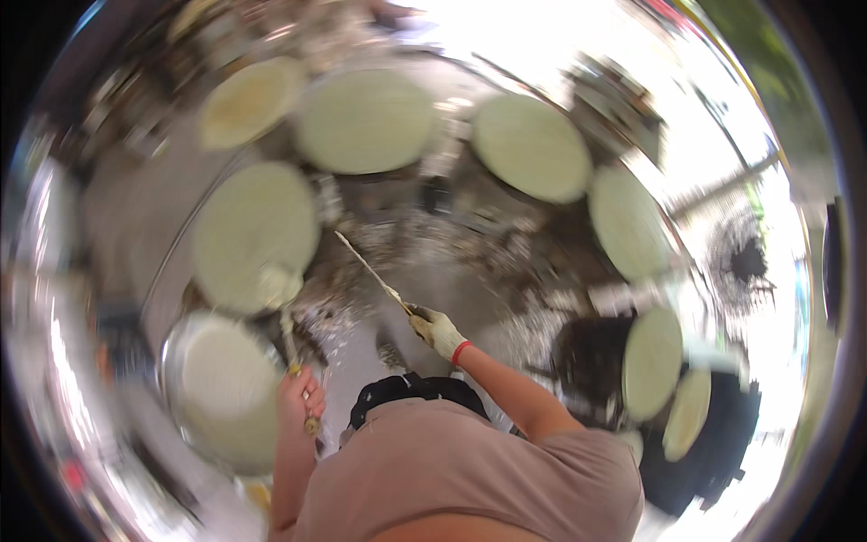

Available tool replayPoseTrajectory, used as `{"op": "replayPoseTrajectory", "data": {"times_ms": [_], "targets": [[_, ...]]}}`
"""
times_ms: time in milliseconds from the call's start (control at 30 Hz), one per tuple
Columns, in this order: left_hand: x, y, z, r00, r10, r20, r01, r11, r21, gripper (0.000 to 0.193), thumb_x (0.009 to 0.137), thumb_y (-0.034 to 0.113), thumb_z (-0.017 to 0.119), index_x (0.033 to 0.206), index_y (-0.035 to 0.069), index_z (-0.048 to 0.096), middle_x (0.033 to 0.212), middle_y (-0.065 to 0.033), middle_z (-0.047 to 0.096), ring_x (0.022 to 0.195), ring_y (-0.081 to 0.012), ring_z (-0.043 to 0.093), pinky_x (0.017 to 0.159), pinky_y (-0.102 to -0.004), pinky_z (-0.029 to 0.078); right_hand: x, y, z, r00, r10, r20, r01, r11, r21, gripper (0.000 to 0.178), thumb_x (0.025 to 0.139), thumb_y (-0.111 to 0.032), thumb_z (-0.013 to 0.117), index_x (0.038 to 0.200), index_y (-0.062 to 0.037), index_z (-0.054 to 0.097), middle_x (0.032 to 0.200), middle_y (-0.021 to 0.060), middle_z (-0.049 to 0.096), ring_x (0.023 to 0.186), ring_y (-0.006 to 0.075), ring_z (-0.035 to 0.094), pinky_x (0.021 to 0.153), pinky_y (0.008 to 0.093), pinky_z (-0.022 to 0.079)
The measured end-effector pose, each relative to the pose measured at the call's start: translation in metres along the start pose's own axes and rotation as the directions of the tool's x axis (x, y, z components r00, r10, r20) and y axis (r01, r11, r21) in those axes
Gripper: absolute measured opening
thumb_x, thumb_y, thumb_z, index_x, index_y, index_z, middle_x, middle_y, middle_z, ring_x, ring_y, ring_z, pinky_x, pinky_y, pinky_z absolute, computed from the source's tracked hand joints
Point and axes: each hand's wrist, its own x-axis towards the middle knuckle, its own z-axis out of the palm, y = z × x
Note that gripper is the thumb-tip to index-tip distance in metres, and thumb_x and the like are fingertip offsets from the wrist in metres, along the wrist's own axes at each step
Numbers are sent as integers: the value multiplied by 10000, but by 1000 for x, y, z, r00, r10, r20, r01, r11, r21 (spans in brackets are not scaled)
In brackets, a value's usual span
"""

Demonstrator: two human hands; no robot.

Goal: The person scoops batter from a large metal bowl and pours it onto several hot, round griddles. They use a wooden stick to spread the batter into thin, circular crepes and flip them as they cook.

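Note:
My left hand (pixel 301 393) is bare and closed round the handle of a ladle (pixel 289 339). The ladle's head, covered with pale batter, is at the near edge of a round pale-topped griddle (pixel 253 226) on the left. Below that griddle stands a wide metal basin (pixel 170 366) of white batter. My right hand (pixel 439 332), in a whitish work glove with a red band at the wrist, grips a long thin stick (pixel 368 266). The stick looks coated with pale batter and points up and left, apart from the griddles.
More round pale-topped griddles curve round me: one ahead (pixel 366 122), one ahead right (pixel 531 147), others down the right side. A thin pale round sheet (pixel 248 101) lies at the far left. Pale scraps litter the floor (pixel 433 280). Motion blurs the surroundings.

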Motion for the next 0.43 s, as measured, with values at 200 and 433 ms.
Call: {"op": "replayPoseTrajectory", "data": {"times_ms": [200,433], "targets": [[2,-43,133,965,-88,248,10,953,302,62,920,104,485,925,48,510,618,3,425,387,-42,343,282,-186,278,-148,53,-173,676,200,-709,13,959,283,482,764,-345,645,1073,22,600,748,72,603,671,160,526,644,315,444],[-7,-150,275,770,-414,485,86,821,564,130,916,98,487,1023,26,506,661,-16,457,396,-53,368,284,-199,336,-346,205,-333,-182,543,-820,421,797,434,280,791,-228,650,972,-15,656,733,89,654,593,168,560,567,332,466]]}}
